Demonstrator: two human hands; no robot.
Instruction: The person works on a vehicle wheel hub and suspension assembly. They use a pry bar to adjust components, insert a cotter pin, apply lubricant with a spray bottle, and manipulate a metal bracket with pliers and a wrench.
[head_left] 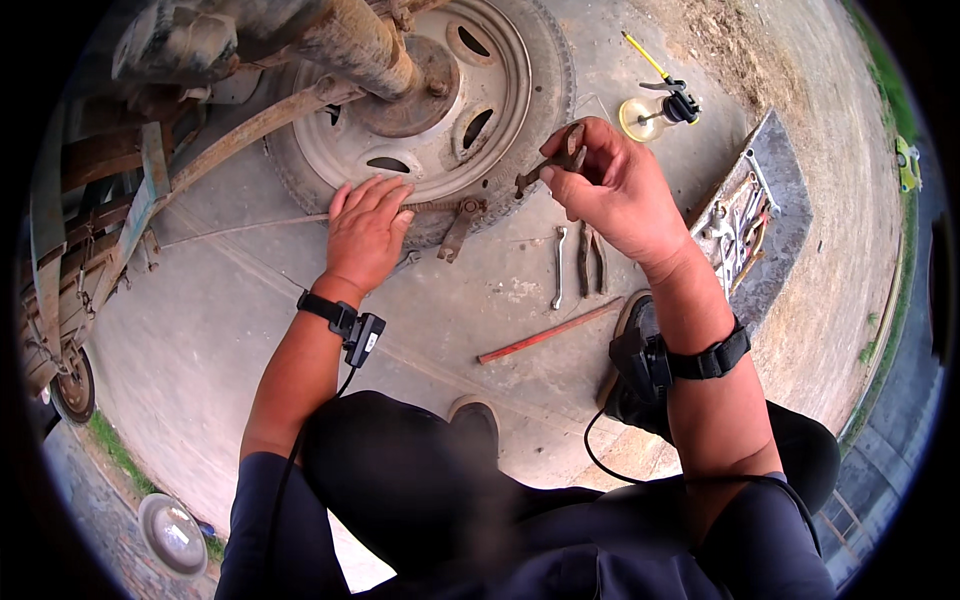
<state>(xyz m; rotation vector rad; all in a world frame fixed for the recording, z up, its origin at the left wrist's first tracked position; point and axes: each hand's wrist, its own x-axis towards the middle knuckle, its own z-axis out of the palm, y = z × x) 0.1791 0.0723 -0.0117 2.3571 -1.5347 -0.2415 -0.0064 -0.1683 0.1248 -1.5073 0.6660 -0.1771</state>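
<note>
My left hand [368, 228] rests with its fingers stretched out on the lower edge of a dusty wheel [505, 150]. Its thumb lies beside a rusty coil spring [435, 207] on a long thin rod [255, 231]. At the spring's right end a flat rusty lever [457, 238] hangs at an angle. Beside the tyre, my right hand [622, 195] is closed, pinching a small rusty forked metal piece [548, 168] between thumb and fingers. Part of that piece is hidden by the fingers.
On the concrete lie a wrench [560, 268], dark pliers [593, 262] and a reddish bar [548, 331]. An oil can [650, 115] with a yellow spout stands beyond my right hand. A metal tray [783, 195] of tools lies right. Rusty axle and frame parts [365, 50] crowd the upper left.
</note>
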